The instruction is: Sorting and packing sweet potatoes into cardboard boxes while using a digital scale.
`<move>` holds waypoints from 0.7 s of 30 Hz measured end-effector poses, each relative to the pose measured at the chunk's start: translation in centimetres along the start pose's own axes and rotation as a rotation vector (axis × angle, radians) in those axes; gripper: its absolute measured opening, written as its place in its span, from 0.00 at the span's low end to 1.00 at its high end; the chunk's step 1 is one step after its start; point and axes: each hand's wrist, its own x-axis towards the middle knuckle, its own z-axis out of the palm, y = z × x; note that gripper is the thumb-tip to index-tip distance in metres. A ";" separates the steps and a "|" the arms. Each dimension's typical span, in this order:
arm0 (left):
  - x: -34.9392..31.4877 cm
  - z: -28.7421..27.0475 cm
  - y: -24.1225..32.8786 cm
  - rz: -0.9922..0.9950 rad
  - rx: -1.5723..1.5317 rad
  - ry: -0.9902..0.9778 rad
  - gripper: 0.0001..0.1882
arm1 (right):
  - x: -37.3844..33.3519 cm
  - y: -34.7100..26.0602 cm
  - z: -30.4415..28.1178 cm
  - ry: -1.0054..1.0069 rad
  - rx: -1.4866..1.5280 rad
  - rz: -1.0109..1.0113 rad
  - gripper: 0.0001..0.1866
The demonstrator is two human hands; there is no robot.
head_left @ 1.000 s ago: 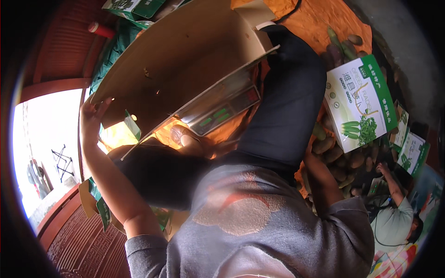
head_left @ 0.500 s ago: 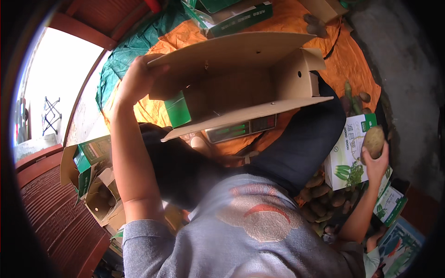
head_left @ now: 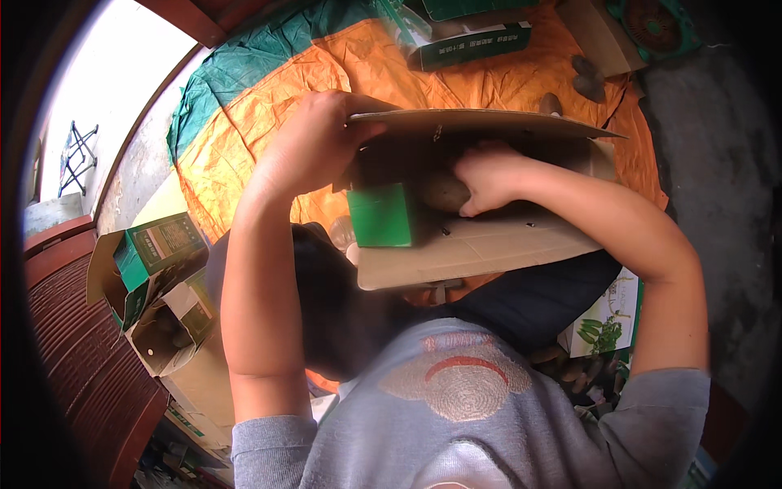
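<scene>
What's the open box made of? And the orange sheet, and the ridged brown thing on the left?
The box looks like dull cardboard: plain brown, with stiff thin flaps. The sheet seems to be slightly shiny plastic or coated cloth, since it's full of crinkles; I can't tell which. The ridged thing is probably varnished wood, from its reddish-brown colour and carved-looking lines.

At your left, a folding frame point(head_left: 77, 160) — dark, cross-legged — and a ridged wooden panel point(head_left: 77, 354); before you, an orange-and-green tarp point(head_left: 244, 138); at your far right, a green grille point(head_left: 654, 29) and grey floor point(head_left: 700, 130).
</scene>
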 end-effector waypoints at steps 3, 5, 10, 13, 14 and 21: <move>0.6 0.1 -0.6 0.065 -0.008 -0.009 0.12 | 7.5 -0.1 2.9 -0.078 -0.056 -0.075 0.32; 0.4 -0.2 -0.1 0.068 -0.034 -0.012 0.11 | 8.8 -0.7 2.4 -0.083 -0.074 -0.154 0.31; 0.4 0.0 0.0 -0.027 -0.083 -0.079 0.12 | 10.2 -3.6 -0.5 -0.102 -0.085 -0.224 0.30; 0.8 0.2 2.1 -0.181 -0.126 -0.102 0.13 | 8.4 -2.5 -1.8 -0.086 -0.066 -0.228 0.29; 0.8 0.5 2.3 -0.155 -0.117 -0.119 0.13 | 6.1 -1.4 -0.9 -0.082 -0.059 -0.229 0.29; 1.0 2.7 -0.4 -0.043 -0.147 -0.002 0.14 | -13.9 7.6 2.4 0.519 0.525 -0.295 0.25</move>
